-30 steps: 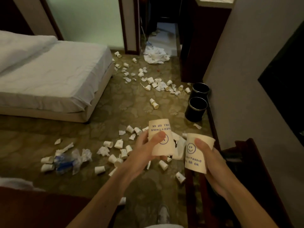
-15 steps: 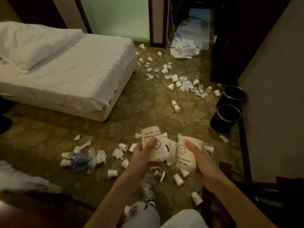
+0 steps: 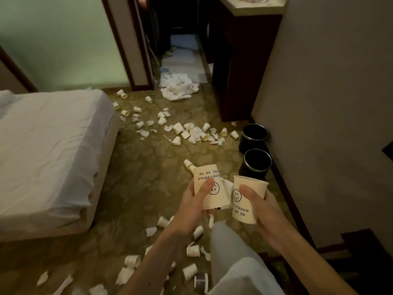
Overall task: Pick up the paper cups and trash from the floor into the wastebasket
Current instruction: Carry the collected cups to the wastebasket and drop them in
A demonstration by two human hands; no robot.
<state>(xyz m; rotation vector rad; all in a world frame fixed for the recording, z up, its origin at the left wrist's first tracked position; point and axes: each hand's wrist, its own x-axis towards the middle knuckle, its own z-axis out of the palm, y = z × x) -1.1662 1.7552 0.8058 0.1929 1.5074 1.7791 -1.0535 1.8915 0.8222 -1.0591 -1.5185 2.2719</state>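
While you stand on the patterned olive carpet point(image 3: 138, 177), the bed point(image 3: 53, 145) with its wrinkled white sheet fills the left side. Loose paper cups point(image 3: 192, 251), small tapered cylinders of matt cream card, lie on their sides among torn white scraps near the carpet's lower edge, beside your pale trouser leg point(image 3: 225, 248). A far band of cups point(image 3: 191, 130) crosses the carpet below a crumpled white heap point(image 3: 178, 86) at the doorway.

Your left hand point(image 3: 189, 209) grips an inverted smiley cup point(image 3: 209, 188). The thumb presses across the printed face and the fingers curl behind. Its base points up and away and its mouth faces your wrist, with the long axis nearly vertical. A crumpled white scrap point(image 3: 227, 188) shows between the two held cups; which hand holds it cannot be told.

Your right hand point(image 3: 263, 209) wraps the upright smiley cup point(image 3: 244, 201), round mouth up, thumb on the front. Just beyond its rim stands the near wastebasket point(image 3: 257, 165), black, glossy, round and silvery-rimmed, mouth up. The far wastebasket point(image 3: 254, 135) stands behind it along the carpet's right edge, against the plain wall.

Compared with half a second ago, both grips are unchanged. The upright cup's mouth was pinched and close against the inverted one then; now it is round and apart, and the baskets lie straight ahead of it
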